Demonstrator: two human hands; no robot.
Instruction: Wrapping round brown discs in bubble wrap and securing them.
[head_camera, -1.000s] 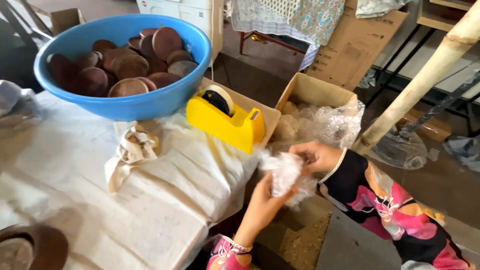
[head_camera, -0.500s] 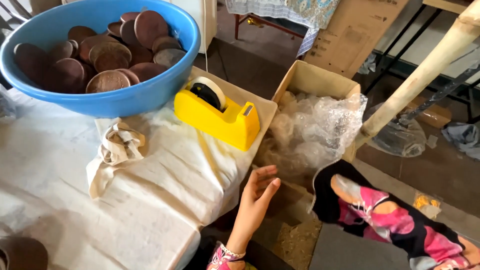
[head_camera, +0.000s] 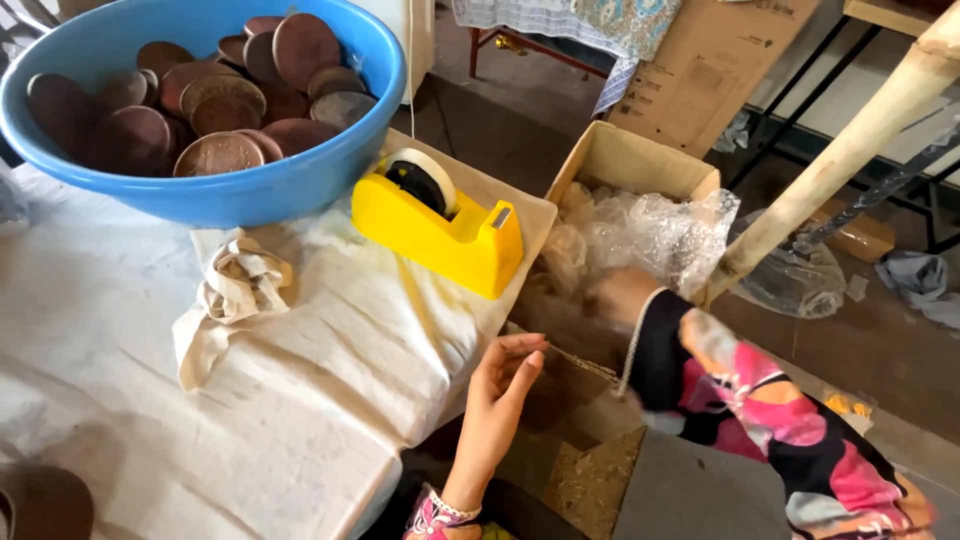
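My left hand (head_camera: 500, 395) hovers beside the table edge, fingers apart, palm up and holding nothing. Wearing a black and pink patterned sleeve, my right hand (head_camera: 618, 297) is blurred at the mouth of an open cardboard box (head_camera: 630, 160), right against the clear bubble wrap (head_camera: 655, 235) that fills it. Its fingers are too blurred to read. A yellow tape dispenser (head_camera: 440, 235) stands on the table corner between the box and a blue basin (head_camera: 300, 190) heaped with several round brown discs (head_camera: 220, 110).
A white cloth (head_camera: 150, 420) covers the table, with a crumpled beige rag (head_camera: 235, 290) lying on it. A pale wooden pole (head_camera: 850, 150) slants up at the right. A flat cardboard sheet (head_camera: 700, 70) leans behind the box. A brown disc (head_camera: 40, 505) shows at bottom left.
Both hands held a bubble-wrapped bundle a second ago. The bundle has left them; the right hand went down to the box and the left hand opened and stayed by the table edge.
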